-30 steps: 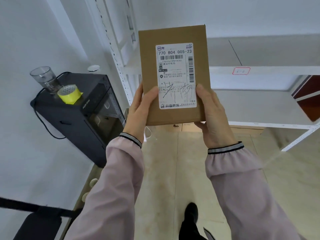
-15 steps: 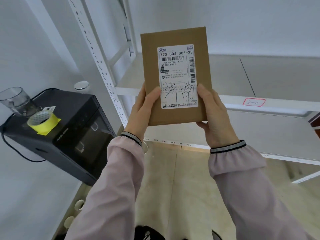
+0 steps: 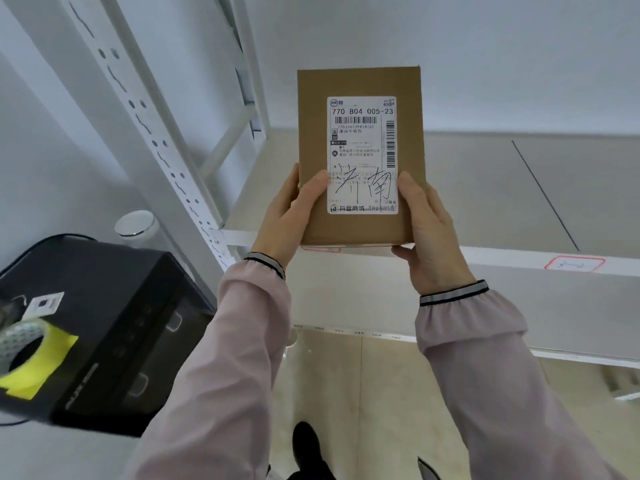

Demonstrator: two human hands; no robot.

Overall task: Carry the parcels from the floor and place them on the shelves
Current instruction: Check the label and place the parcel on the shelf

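Note:
A flat brown cardboard parcel (image 3: 360, 81) with a white shipping label stands upright in front of me, above the front edge of a white shelf (image 3: 485, 188). My left hand (image 3: 287, 220) grips its lower left edge, thumb on the front face. My right hand (image 3: 426, 233) holds the lower right edge and supports the bottom. The shelf board behind the parcel is bare. A lower shelf board (image 3: 554, 317) lies beneath it.
The shelf's perforated white upright (image 3: 162, 147) stands at the left. A black machine (image 3: 114, 327) sits lower left with a yellow tape roll (image 3: 31, 355) on top and a round silver lid (image 3: 135, 223) behind it. Red-framed tags mark the shelf edge (image 3: 575, 264). Beige floor lies below.
I have come closer to the shelf with the parcel in both hands; the shelf edge now lies lower in view, level with the parcel's bottom. The grip is unchanged.

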